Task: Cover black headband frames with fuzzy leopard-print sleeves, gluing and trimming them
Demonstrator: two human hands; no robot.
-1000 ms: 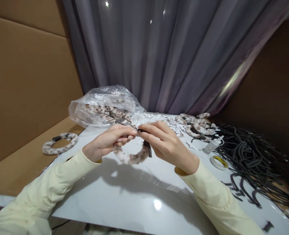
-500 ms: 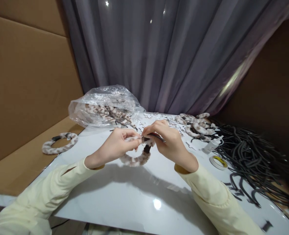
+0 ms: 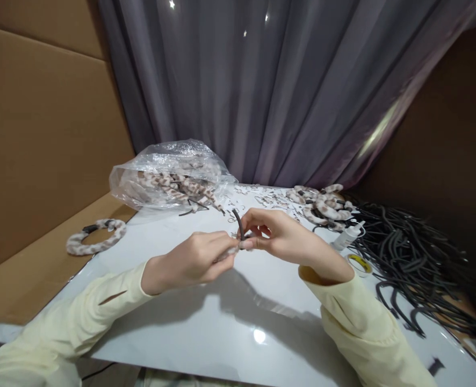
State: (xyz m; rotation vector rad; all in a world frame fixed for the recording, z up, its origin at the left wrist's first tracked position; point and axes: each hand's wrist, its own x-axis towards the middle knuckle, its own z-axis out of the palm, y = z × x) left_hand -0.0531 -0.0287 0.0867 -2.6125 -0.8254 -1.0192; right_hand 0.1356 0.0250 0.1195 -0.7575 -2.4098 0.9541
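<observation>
Over the middle of the white table, my left hand [image 3: 200, 257] is closed on a fluffy spotted ring [image 3: 229, 252], most of it hidden by the fingers. Close against it, my right hand [image 3: 276, 234] pinches at the place where a dark flexible strip [image 3: 239, 223] stands up from the fluffy piece. The fingertips of both hands nearly touch. Whether the strip is joined to the ring is hidden by the fingers.
A clear plastic bag [image 3: 141, 188] of spotted pieces lies behind, left of centre. One ring [image 3: 96, 248] rests at left. At right are piled rings [image 3: 329, 209], a white bottle [image 3: 347, 236], a tape roll [image 3: 359, 263] and many black tubes [image 3: 403, 247].
The fluffy ring hanging below my hands is now mostly hidden. A dark strip now stands up between my fingers. My left hand has moved slightly lower, and the right hand has turned.
</observation>
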